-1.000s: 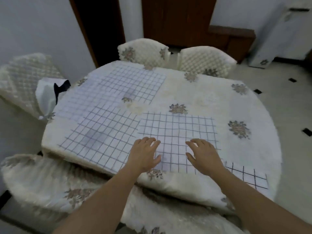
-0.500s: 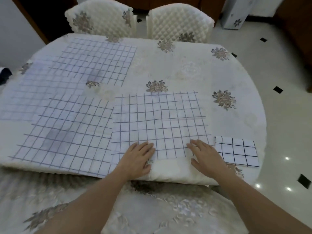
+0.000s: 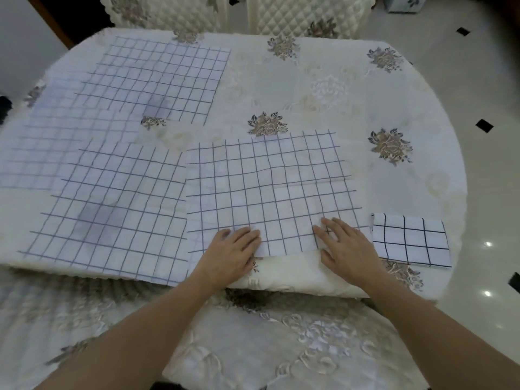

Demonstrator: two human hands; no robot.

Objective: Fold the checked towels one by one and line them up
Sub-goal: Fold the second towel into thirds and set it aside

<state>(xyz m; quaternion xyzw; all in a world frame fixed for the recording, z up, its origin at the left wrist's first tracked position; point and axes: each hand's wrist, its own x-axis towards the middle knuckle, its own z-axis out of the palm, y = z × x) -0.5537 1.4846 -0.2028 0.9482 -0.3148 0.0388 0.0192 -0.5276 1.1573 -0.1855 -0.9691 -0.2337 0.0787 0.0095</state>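
Towel in work (image 3: 267, 190): checked, spread flat on the desk (image 3: 323, 88), near edge almost at the desk's near rim, directly in front of me. Both hands lay on its near edge. My left hand (image 3: 229, 253) was palm-down, fingers extended and close together, covering the near-left part of the edge. My right hand (image 3: 347, 249) was likewise flat, fingers slightly fanned, over the near-right part. Neither hand was pinching yet; both simply pressed on the cloth.

Handling judgement: thin, light, limp fabric. Faint crease lines ran across the middle, so it probably takes a fold readily and will not spring back. It sat on an embroidered tablecloth (image 3: 309, 274), itself soft; I expected the towel to drag rather than slide, and the cloth underneath might bunch if I pushed. No stiffness to rely on: an edge lifted at one point would sag between the hands.

Grip plan: pinch the two near corners, one per hand, thumb under and fingers on top, lift together, carry the near edge to the far edge, matching grid lines as a guide.

Other items: one folded towel (image 3: 409, 240) lay just right of my right hand, apart from the open one. Larger unfolded towels (image 3: 112, 204) overlapped on the left, one touching the work towel's left edge.
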